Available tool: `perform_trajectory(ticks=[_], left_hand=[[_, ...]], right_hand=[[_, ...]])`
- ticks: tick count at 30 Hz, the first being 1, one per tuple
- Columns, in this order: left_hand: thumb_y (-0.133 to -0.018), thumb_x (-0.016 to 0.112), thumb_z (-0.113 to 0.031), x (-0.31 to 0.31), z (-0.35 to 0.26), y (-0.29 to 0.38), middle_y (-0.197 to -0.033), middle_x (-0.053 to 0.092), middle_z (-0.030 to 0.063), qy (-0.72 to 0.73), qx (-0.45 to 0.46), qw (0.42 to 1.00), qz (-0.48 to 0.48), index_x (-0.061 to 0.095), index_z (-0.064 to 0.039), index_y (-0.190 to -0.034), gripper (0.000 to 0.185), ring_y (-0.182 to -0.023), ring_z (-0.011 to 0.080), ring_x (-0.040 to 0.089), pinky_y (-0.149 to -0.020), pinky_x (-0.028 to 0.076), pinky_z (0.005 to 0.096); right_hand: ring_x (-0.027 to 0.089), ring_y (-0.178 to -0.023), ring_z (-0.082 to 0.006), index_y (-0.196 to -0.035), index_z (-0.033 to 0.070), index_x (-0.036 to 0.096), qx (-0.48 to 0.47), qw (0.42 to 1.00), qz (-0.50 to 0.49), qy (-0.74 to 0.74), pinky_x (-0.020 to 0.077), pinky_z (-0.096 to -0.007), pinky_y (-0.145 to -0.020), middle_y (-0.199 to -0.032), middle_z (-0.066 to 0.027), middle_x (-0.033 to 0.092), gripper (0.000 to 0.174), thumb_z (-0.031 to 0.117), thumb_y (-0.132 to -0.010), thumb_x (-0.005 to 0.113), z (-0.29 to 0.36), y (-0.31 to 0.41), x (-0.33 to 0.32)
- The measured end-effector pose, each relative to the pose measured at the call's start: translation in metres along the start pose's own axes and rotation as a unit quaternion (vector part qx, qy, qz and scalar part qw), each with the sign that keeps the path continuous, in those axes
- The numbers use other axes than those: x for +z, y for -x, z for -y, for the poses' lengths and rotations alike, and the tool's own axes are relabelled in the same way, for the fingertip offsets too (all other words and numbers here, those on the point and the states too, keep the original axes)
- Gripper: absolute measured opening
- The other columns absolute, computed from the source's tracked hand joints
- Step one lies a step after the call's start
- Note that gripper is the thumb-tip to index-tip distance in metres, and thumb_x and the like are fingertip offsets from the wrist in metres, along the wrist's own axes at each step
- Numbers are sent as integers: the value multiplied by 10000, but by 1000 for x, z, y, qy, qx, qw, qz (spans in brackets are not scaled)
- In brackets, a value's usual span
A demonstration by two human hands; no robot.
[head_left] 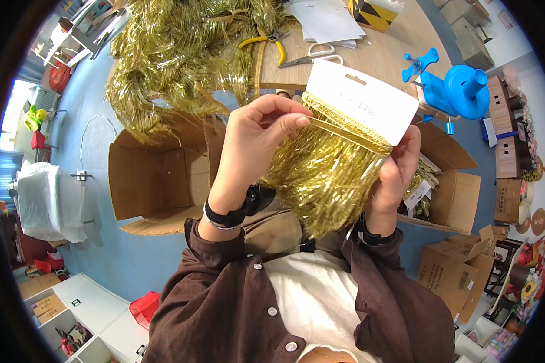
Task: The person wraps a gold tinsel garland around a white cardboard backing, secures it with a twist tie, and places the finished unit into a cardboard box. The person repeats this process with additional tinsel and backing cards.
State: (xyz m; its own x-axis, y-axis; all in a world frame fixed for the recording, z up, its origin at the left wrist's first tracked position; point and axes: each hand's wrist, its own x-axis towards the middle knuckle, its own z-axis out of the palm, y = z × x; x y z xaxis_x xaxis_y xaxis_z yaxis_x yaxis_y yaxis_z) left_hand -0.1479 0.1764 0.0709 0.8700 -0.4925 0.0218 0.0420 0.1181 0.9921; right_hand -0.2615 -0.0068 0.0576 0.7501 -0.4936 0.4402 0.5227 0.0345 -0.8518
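A white hang-tag card (pixel 361 97) with a slot and printed writing is tilted in front of me. Gold tinsel fringe trim (pixel 331 181) is wound around the card, its shiny strands hanging over my lap. Pinched between the thumb and forefinger of my left hand (pixel 263 136) is the woven gold band (pixel 345 131) at the top of the fringe. My right hand (pixel 395 172) grips the card's lower right corner and the wound trim there; some of its fingers are hidden behind. A large heap of loose gold fringe (pixel 186 59) covers the table's left part and droops over its front edge.
Yellow-handled pliers (pixel 279 51) and white-handled scissors (pixel 318 56) lie on the wooden table (pixel 413 50) near paper sheets (pixel 327 20). A blue winding device (pixel 454 93) is fixed at the right edge. Cardboard boxes stand left (pixel 163 168) and right (pixel 458 195), the right one holding carded gold trim (pixel 420 190).
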Motion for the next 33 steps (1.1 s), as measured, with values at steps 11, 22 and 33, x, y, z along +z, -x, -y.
perform_trajectory(ticks=[11,22,33], left_hand=[[-986,741,-181,7,18,-44,-962,665,-26,88,-6,996,10,657,-23,-997,180,-844,29,574,-765,482,188],[-921,818,-281,17,7,-198,-794,672,-40,-99,80,987,101,725,-6,-938,291,-700,21,544,-614,435,198],[-910,823,-321,7,59,-252,-839,689,-14,-229,-11,964,131,735,-3,-968,335,-765,62,584,-715,489,243]], right_hand=[[624,-1012,-120,-1213,36,489,94,986,-97,-100,528,-294,-888,-1122,-62,624,405,254,-908,643,-3,-13,-11],[594,-1130,-173,-1296,-9,475,9,983,-175,48,518,-327,-936,-1244,-129,581,403,12,-917,610,-64,-85,-46],[611,-1043,-321,-1098,51,692,-98,843,-5,529,507,-423,-918,-1071,-103,661,276,68,-837,781,-98,-107,-68]])
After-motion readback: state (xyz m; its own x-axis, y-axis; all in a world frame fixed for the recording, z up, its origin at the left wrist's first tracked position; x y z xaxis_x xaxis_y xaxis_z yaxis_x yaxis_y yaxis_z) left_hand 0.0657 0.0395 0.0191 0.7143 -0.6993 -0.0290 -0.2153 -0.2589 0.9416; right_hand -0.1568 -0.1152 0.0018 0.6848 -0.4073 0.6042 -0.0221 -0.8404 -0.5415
